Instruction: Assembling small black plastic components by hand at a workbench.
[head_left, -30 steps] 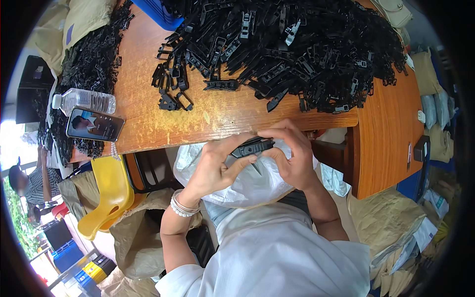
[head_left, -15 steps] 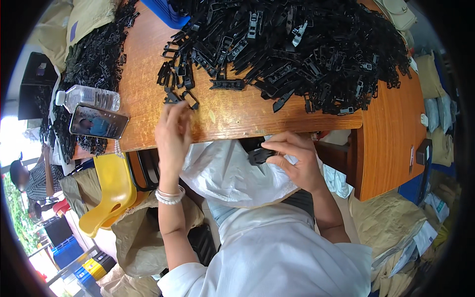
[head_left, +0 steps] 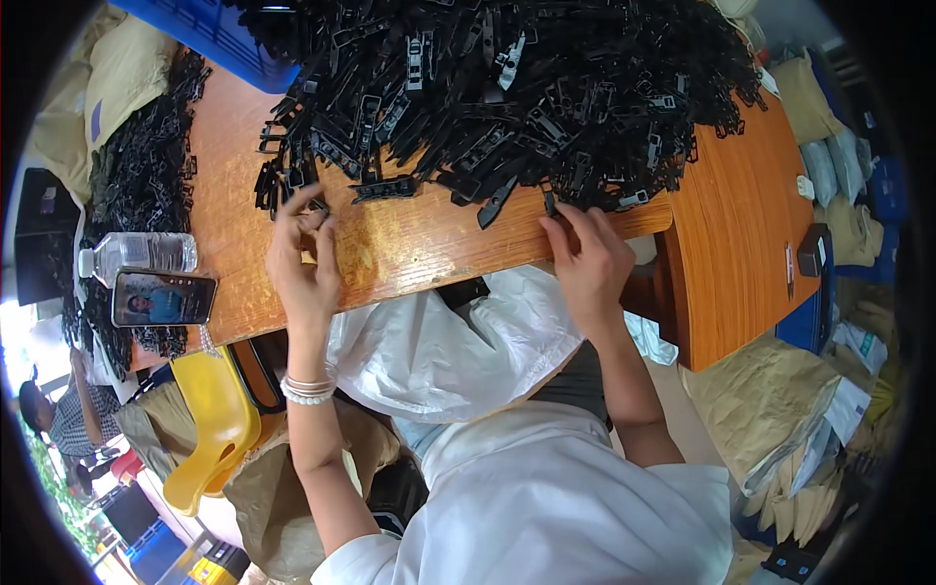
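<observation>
At the left end of a heap of black plastic parts [head_left: 468,117], my left hand [head_left: 304,261] rests at the tabletop. Its thumb and index finger curl round a small black plastic part [head_left: 317,206] and appear to pinch it. Over the table's front edge is my right hand [head_left: 595,265], thumb and index finger apart, with nothing visible between them. A narrow black piece at the heap's edge lies just beyond its fingertips. Below, a white plastic bag [head_left: 439,361] spreads across my lap, with something dark showing in its mouth.
A blue basket [head_left: 210,44] stands at the far left of the wooden table [head_left: 741,244]. Along the left edge are a clear bottle [head_left: 146,253], a phone [head_left: 164,296] and more black parts. A yellow chair [head_left: 210,419] and paper sacks [head_left: 770,400] surround the table.
My right hand has let go of the black part it held above the bag and moved up to the heap's edge. My left hand has closed round a part. The view has shifted.
</observation>
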Action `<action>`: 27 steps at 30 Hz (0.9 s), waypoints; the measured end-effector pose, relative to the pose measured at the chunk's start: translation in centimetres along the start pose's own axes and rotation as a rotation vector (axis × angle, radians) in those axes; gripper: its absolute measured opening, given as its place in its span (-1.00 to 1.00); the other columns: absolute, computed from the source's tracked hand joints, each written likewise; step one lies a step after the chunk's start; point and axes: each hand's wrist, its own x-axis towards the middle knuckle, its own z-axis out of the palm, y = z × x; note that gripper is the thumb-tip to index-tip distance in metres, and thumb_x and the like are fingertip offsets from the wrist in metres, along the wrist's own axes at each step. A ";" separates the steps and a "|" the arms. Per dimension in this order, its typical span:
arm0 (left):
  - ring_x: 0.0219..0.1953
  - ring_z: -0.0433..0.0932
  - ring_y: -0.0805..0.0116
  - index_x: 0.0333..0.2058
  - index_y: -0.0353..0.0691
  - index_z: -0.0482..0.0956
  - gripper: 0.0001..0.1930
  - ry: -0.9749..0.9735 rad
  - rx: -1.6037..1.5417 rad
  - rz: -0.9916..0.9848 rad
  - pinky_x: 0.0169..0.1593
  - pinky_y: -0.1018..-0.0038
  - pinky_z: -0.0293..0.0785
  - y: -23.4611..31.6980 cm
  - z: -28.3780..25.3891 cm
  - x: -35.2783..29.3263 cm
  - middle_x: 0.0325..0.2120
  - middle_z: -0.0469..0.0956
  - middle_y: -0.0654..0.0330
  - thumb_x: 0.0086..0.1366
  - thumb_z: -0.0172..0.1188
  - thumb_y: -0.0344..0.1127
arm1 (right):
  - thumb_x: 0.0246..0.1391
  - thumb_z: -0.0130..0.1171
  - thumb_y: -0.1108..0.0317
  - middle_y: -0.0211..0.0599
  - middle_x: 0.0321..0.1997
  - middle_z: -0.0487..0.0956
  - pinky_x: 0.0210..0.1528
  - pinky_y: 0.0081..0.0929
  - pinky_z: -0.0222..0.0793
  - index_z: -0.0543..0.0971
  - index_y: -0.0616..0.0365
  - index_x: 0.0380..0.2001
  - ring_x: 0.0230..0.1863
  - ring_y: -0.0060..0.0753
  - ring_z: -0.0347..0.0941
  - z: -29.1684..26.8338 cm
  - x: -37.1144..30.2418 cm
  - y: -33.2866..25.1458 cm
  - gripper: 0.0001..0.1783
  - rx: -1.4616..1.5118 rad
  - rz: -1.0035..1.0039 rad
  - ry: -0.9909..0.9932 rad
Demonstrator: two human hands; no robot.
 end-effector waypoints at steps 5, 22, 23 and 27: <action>-0.61 0.44 0.57 -0.22 -0.34 0.35 -0.62 -0.098 -0.752 -0.438 -0.52 0.71 0.36 3.4 1.1 -1.2 -0.53 0.50 0.22 -0.04 0.27 -0.55 | -0.16 0.20 0.58 -0.28 -0.57 0.44 -0.63 -0.58 0.19 0.52 0.26 -0.44 -0.69 -0.47 0.32 0.5 -0.7 0.5 -0.87 -0.088 -0.043 -0.006; -0.76 0.42 0.42 -0.10 -0.54 0.35 -0.62 -0.746 -1.713 -0.833 -0.73 0.65 0.33 6.5 2.4 -3.7 -0.48 0.51 -0.03 0.24 0.01 -0.30 | -0.23 0.10 0.63 -0.32 -0.42 0.45 -0.54 -0.62 0.23 0.59 0.09 -0.44 -0.48 -0.46 0.36 -2.2 1.1 -2.6 -0.76 0.702 -0.343 -0.428; -0.71 0.45 0.40 -0.10 -0.53 0.35 -0.63 -0.792 -1.764 -0.833 -0.69 0.63 0.37 6.2 2.4 -3.7 -0.47 0.51 -0.03 0.24 0.01 -0.31 | -0.21 0.10 0.60 -0.32 -0.40 0.45 -0.53 -0.62 0.23 0.59 0.08 -0.43 -0.48 -0.46 0.36 -2.2 1.2 -2.4 -0.77 0.629 -0.390 -0.432; -0.54 0.54 0.31 -0.11 -0.49 0.34 -0.65 -0.737 -1.771 -0.817 -0.52 0.58 0.48 6.3 2.6 -3.8 -0.43 0.51 -0.01 0.23 0.01 -0.31 | -0.19 0.14 0.46 -0.31 -0.34 0.43 -0.52 -0.58 0.24 0.58 0.07 -0.38 -0.46 -0.41 0.35 -2.3 1.5 -3.0 -0.80 0.394 -0.479 -0.438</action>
